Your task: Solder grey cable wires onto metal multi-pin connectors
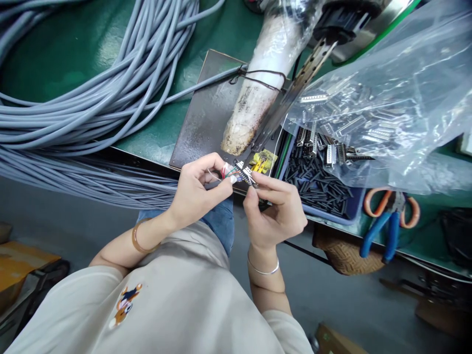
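Note:
Between my two hands, close to the bench's front edge, is a small multi-pin connector [244, 173] with thin coloured wires [229, 171] at its left side. My left hand [201, 184] pinches these wires between thumb and fingers. My right hand [275, 206] grips the connector's right end with thumb and fingertips. Just behind the connector lies a yellow sponge-like piece [263, 161]. Above it, a perforated metal tube [295, 93] and a plastic-wrapped white cylinder [254, 93] point down toward my hands. Whether any wire is fixed to the pins is too small to tell.
Large bundles of grey cable [121, 98] cover the bench's left side. At right, a blue tray [354, 211] holds short black tubes [317, 189], beneath a clear bag [398, 98] of metal connectors. Blue-handled cutters [385, 231] and orange-handled scissors [409, 214] lie at the front edge.

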{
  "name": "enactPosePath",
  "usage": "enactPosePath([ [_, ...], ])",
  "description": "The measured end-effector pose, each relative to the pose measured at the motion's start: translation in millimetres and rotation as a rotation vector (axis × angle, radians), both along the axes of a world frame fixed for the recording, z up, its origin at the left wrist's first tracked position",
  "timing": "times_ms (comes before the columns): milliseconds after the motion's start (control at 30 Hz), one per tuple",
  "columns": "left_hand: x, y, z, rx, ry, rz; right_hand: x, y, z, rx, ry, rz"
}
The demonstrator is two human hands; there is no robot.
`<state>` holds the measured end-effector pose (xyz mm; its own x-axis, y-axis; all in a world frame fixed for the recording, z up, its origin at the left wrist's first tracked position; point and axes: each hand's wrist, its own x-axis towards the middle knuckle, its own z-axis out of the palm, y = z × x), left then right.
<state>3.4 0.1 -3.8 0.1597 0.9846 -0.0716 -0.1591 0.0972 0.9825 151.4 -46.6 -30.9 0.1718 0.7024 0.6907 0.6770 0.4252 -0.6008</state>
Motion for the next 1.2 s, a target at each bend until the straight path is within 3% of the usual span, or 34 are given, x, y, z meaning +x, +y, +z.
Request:
enactPosePath([
  [167, -2.9, 0.0, 1.4, 0.007, -0.011, -0.01, -0.7, 1.9, 5.0, -0.112, 0.171, 0.035],
  [433, 0.0, -0.6, 0.5, 0.094, 0.014, 0.064, -1.7, -0.3, 5.6, -0.03, -0.022, -0.002],
  [1200, 4.6, 4.2, 4.1, 0.223, 0.177, 0.123, 1.6, 9.7, 12.9, -0.018, -0.033, 0.022],
])
